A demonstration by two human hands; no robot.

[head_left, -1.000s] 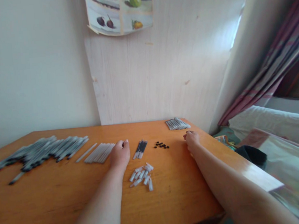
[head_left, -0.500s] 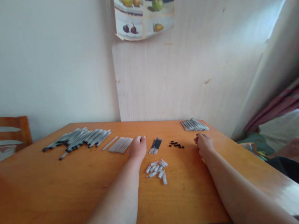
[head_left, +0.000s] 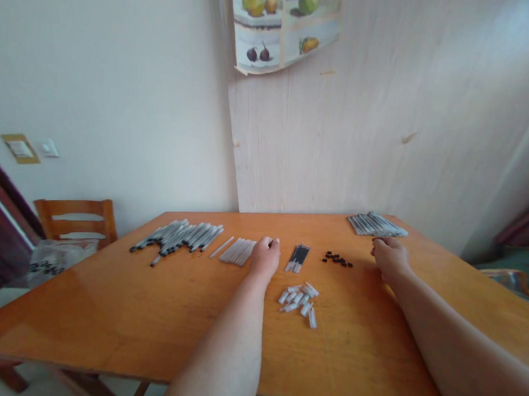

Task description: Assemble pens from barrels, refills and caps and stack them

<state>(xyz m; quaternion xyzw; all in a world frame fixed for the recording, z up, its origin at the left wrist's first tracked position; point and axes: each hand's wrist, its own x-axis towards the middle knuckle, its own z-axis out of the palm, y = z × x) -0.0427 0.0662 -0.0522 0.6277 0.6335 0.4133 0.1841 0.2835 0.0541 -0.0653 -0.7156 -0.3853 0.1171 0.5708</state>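
My left hand [head_left: 265,257] is closed in a fist on the table, with no object showing from it. Just left of it lies a row of whitish pen barrels [head_left: 237,252]. To its right are several dark pen refills [head_left: 297,257] with pale ends, side by side. My right hand [head_left: 390,256] rests on the table with curled fingers, and nothing sticks out of them. Small black plugs [head_left: 337,259] lie scattered between the refills and this hand. Nearer to me, between my forearms, is a loose cluster of whitish pen caps [head_left: 298,298].
On the wooden table [head_left: 164,316], a large pile of black-ended pens [head_left: 180,236] lies at the far left. One single barrel [head_left: 221,247] lies apart. A bundle of grey pens [head_left: 376,224] sits at the back right. A chair [head_left: 81,221] stands left, and the wall [head_left: 324,144] rises behind.
My view has turned to the left, so everything appears shifted right and more of the chair shows. Both hands stay closed at about the same places on the table.
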